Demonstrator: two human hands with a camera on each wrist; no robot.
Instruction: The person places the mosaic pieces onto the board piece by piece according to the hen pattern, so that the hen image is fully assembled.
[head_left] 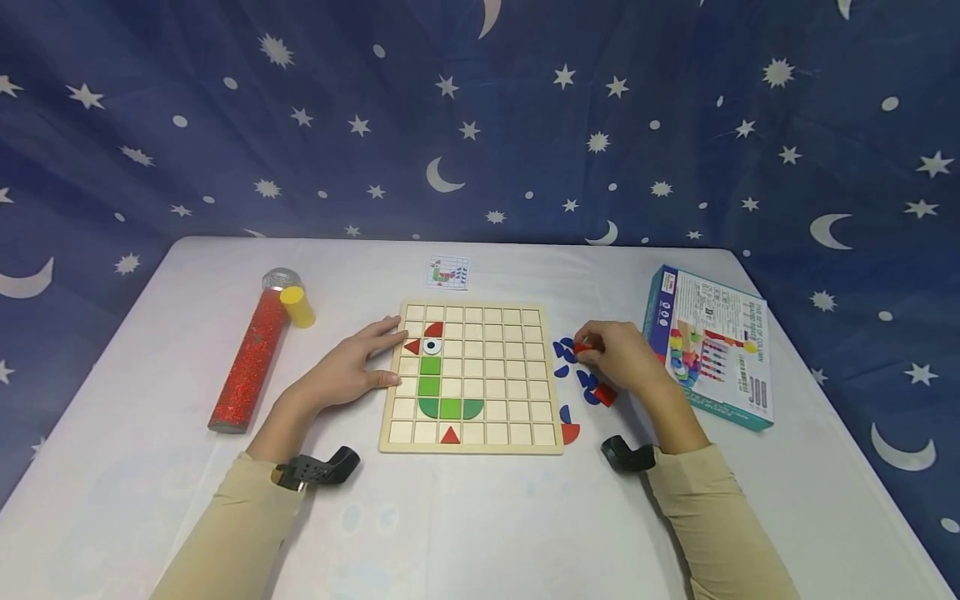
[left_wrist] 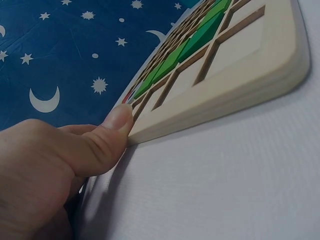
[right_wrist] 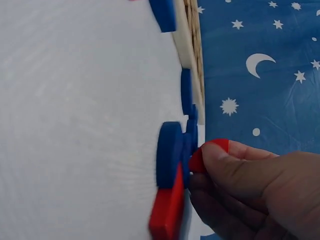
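A square wooden grid board [head_left: 495, 446] lies on the table with tiles set in its cells. Among them are a white eye tile [head_left: 432, 346], a red triangle [head_left: 450, 435], green squares [head_left: 429, 386] and dark green quarter-round tiles [head_left: 473, 408]. My left hand [head_left: 339, 372] rests at the board's left edge, fingers spread, the thumb touching the rim in the left wrist view. Just right of the board, my right hand [head_left: 621, 354] pinches a small red tile [right_wrist: 197, 161] between thumb and fingers, above blue tiles [head_left: 562, 372]. The fingers partly hide that red tile.
Beyond the board lies a small picture card [head_left: 448, 272]. A red glittery tube [head_left: 251, 358] and a yellow cylinder [head_left: 297, 307] are at left. At right lies a toy box [head_left: 712, 350]. A red block [head_left: 604, 394] and a red half-round tile [head_left: 571, 433] lie near the board's right side.
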